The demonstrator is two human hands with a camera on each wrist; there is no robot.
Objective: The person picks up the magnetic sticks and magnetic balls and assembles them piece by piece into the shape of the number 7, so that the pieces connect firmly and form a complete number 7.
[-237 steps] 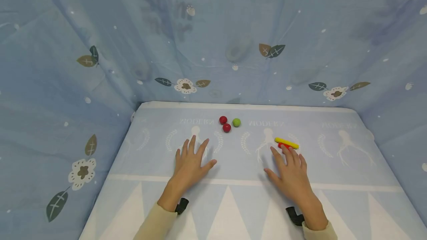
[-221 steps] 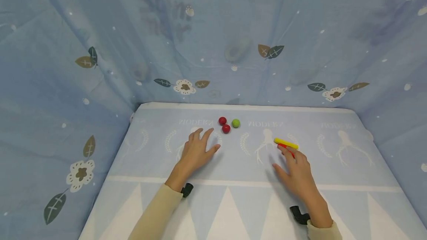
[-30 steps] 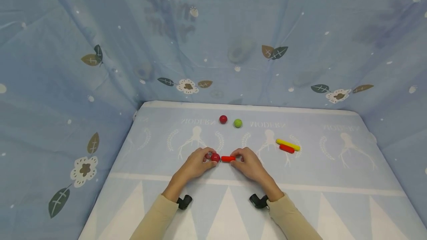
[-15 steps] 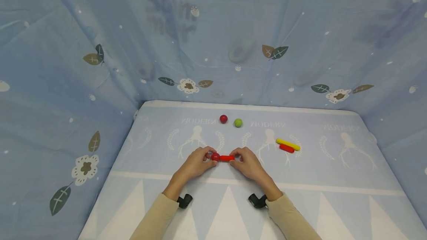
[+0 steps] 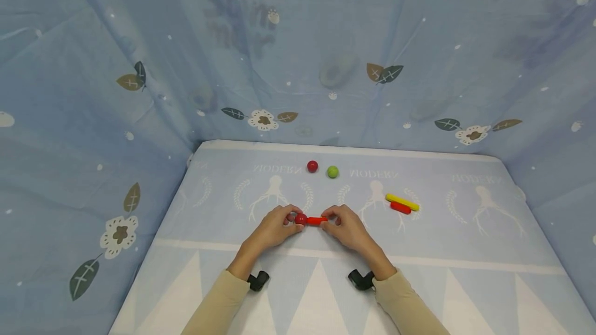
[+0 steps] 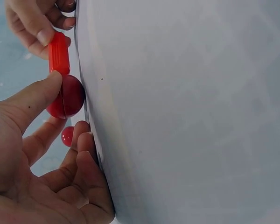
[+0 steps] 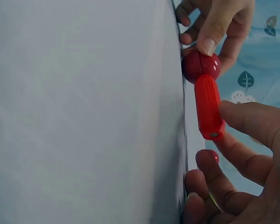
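My left hand pinches a red ball low over the table near the front middle. My right hand pinches a short red stick, whose left end touches the ball. In the left wrist view the thumb lies on the ball and the stick runs up from it. In the right wrist view the stick lies between thumb and fingers with the ball at its far end.
A second red ball and a green ball lie near the table's back edge. A yellow stick and another red stick lie to the right. Blue patterned cloth walls the table on three sides.
Since the oldest frames both hands left the table flat and took up a ball and a stick. Over the last second the stick's end closed the small gap to the ball.
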